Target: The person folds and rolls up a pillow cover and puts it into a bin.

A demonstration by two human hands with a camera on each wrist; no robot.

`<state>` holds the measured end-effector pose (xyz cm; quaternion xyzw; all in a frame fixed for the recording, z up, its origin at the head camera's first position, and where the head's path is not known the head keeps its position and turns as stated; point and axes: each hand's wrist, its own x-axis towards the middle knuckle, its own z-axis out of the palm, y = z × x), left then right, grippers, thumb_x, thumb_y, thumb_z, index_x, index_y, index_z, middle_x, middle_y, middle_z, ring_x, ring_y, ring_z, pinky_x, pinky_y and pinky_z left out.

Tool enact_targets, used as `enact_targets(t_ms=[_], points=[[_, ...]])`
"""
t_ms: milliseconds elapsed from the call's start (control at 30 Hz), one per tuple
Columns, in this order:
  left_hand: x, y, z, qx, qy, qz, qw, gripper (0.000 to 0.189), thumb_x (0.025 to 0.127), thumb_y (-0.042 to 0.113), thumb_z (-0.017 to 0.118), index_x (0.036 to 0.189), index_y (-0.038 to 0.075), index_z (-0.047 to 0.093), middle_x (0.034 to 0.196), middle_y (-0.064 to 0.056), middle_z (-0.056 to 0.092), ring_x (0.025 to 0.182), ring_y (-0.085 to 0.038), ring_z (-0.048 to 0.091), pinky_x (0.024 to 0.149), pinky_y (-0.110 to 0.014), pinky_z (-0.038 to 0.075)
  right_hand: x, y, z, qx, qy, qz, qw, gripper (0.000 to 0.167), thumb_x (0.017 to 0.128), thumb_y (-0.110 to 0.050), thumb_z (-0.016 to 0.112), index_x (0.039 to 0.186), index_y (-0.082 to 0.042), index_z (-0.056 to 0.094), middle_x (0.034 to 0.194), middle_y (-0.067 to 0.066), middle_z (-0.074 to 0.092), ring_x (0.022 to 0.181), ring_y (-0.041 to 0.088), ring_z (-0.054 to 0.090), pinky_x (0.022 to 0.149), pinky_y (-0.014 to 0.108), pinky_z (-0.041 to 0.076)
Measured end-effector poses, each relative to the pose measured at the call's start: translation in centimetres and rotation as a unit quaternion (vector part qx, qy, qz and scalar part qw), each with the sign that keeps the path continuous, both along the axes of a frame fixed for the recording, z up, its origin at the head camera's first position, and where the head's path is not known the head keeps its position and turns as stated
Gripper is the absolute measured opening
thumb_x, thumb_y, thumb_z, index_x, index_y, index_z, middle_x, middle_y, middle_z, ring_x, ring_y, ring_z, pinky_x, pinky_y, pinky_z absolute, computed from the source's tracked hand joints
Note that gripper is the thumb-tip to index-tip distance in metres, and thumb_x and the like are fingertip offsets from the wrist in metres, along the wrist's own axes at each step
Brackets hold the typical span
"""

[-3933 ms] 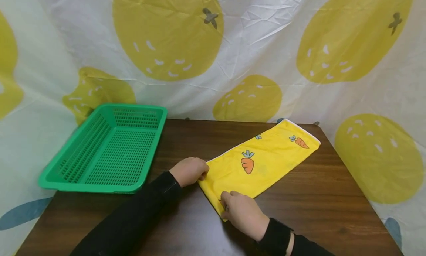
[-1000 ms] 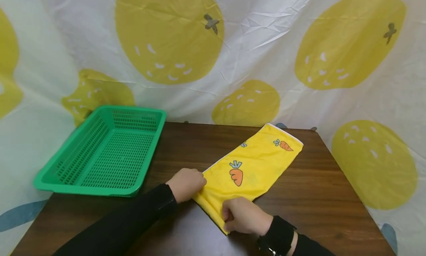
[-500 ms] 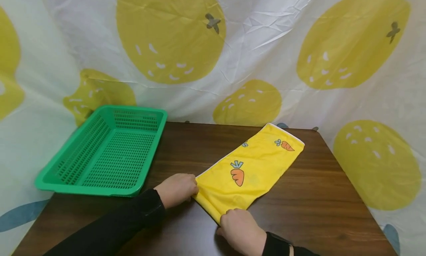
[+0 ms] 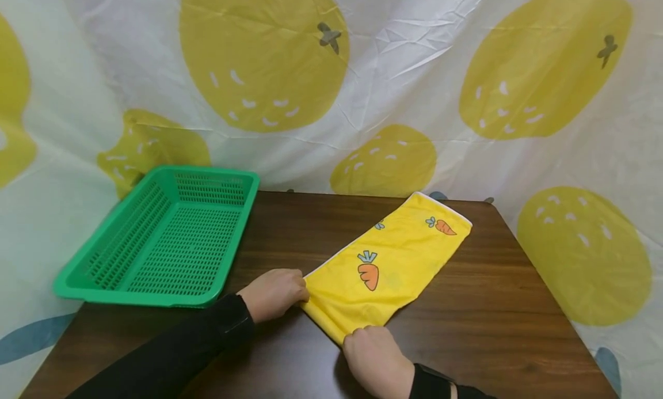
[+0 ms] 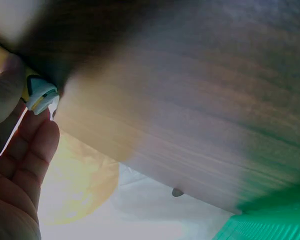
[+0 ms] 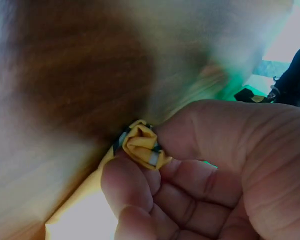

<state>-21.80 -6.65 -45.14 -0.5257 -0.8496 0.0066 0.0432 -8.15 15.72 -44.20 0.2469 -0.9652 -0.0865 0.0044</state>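
Note:
A yellow cloth (image 4: 399,261) with carrot prints and a white edge lies slantwise on the table, its near end rolled up. My left hand (image 4: 274,294) pinches the left end of that roll between thumb and fingers. In the left wrist view, a bit of white-edged cloth (image 5: 41,95) sticks out past the fingertips. The right end of the roll is held by my right hand (image 4: 377,360). From the right wrist, the roll's coiled end (image 6: 141,145) shows between thumb and fingers. The cloth's far end lies flat.
A green perforated plastic basket (image 4: 155,243) stands at the table's left, with nothing in it. The brown wooden table (image 4: 497,307) meets a white curtain (image 4: 290,157) with yellow fruit prints along its back edge.
Over these seconds the cloth's near end has been rolled inward and the cloth has grown shorter. Both hands shifted slightly left and regripped the roll's ends; the last half second shows almost no movement.

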Motion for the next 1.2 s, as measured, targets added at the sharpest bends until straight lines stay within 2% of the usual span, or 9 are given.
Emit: enact_targets(t_ms=[133, 233, 367, 467, 533, 667, 833, 1033, 1200], points=[[0.0, -0.1, 0.0, 0.001, 0.018, -0.007, 0.9998, 0.018, 0.094, 0.007, 0.079, 0.083, 0.021, 0.075, 0.075, 0.007, 0.061, 0.073, -0.011, 0.046, 0.067, -0.020, 0.039, 0.2, 0.1, 0.0, -0.011, -0.014, 0.004, 0.9998, 0.033, 0.087, -0.012, 0.076, 0.061, -0.018, 0.056, 0.057, -0.006, 0.052, 0.051, 0.009, 0.048, 0.045, 0.030, 0.041], [0.0, 0.0, 0.0, -0.005, 0.010, -0.006, 0.9999, 0.019, 0.094, 0.006, 0.078, 0.084, 0.021, 0.075, 0.077, 0.008, 0.061, 0.074, -0.011, 0.046, 0.069, -0.020, 0.040, 0.3, 0.2, 0.3, -0.022, -0.028, 0.014, 0.9993, 0.033, 0.086, -0.011, 0.077, 0.063, -0.019, 0.055, 0.058, -0.006, 0.052, 0.051, 0.009, 0.048, 0.045, 0.029, 0.039], [-0.1, -0.3, -0.1, -0.001, -0.022, 0.002, 0.9997, 0.017, 0.094, 0.006, 0.078, 0.088, 0.022, 0.078, 0.080, 0.008, 0.063, 0.076, -0.010, 0.048, 0.070, -0.020, 0.042, -0.4, 1.1, 0.6, -0.049, -0.102, 0.022, 0.9933, 0.030, 0.087, -0.009, 0.078, 0.069, -0.018, 0.056, 0.060, -0.006, 0.051, 0.052, 0.008, 0.046, 0.047, 0.027, 0.039], [-0.3, -0.6, -0.4, 0.010, -0.031, 0.006, 0.9995, 0.016, 0.094, 0.008, 0.079, 0.091, 0.023, 0.079, 0.084, 0.008, 0.067, 0.076, -0.011, 0.049, 0.069, -0.020, 0.043, -1.9, 2.4, -1.0, -0.085, -0.166, 0.028, 0.9821, 0.030, 0.087, -0.007, 0.078, 0.071, -0.019, 0.055, 0.060, -0.009, 0.046, 0.053, 0.006, 0.042, 0.048, 0.027, 0.040], [-0.4, -0.9, -0.7, 0.016, -0.021, 0.004, 0.9996, 0.017, 0.094, 0.008, 0.079, 0.091, 0.025, 0.079, 0.086, 0.008, 0.070, 0.076, -0.011, 0.049, 0.069, -0.021, 0.042, -2.9, 3.1, -2.3, -0.113, -0.199, 0.022, 0.9731, 0.029, 0.089, -0.008, 0.077, 0.071, -0.019, 0.057, 0.060, -0.011, 0.045, 0.053, 0.006, 0.041, 0.049, 0.026, 0.040], [-0.4, -1.2, -0.8, 0.027, 0.009, -0.012, 0.9995, 0.018, 0.092, 0.008, 0.080, 0.092, 0.026, 0.080, 0.089, 0.010, 0.074, 0.077, -0.012, 0.050, 0.068, -0.021, 0.040, -4.4, 3.9, -4.4, -0.139, -0.248, -0.019, 0.9585, 0.028, 0.094, -0.016, 0.076, 0.071, -0.021, 0.061, 0.061, -0.011, 0.049, 0.054, 0.006, 0.044, 0.053, 0.023, 0.041], [-0.3, -1.3, -0.5, 0.033, 0.019, -0.014, 0.9992, 0.018, 0.090, 0.009, 0.082, 0.092, 0.026, 0.081, 0.089, 0.011, 0.076, 0.075, -0.011, 0.048, 0.067, -0.021, 0.037, -5.4, 4.0, -6.4, -0.099, -0.247, -0.055, 0.9624, 0.030, 0.090, -0.023, 0.080, 0.068, -0.022, 0.059, 0.060, -0.009, 0.050, 0.055, 0.010, 0.047, 0.054, 0.026, 0.042], [-0.1, -0.9, -0.4, 0.024, 0.004, 0.007, 0.9997, 0.018, 0.093, 0.008, 0.079, 0.087, 0.024, 0.078, 0.081, 0.012, 0.072, 0.071, -0.011, 0.039, 0.064, -0.021, 0.030, -5.9, 3.8, -6.3, -0.055, -0.242, -0.082, 0.9651, 0.029, 0.089, -0.027, 0.082, 0.072, -0.020, 0.059, 0.064, -0.005, 0.053, 0.059, 0.012, 0.050, 0.059, 0.028, 0.046], [-0.4, -0.3, -0.5, 0.010, -0.027, 0.034, 0.9990, 0.014, 0.095, 0.011, 0.079, 0.088, 0.023, 0.078, 0.074, 0.013, 0.064, 0.070, -0.012, 0.036, 0.063, -0.023, 0.029, -5.9, 3.9, -6.6, -0.060, -0.242, -0.079, 0.9652, 0.031, 0.091, -0.028, 0.081, 0.071, -0.021, 0.059, 0.061, -0.006, 0.053, 0.057, 0.011, 0.050, 0.056, 0.027, 0.045]])
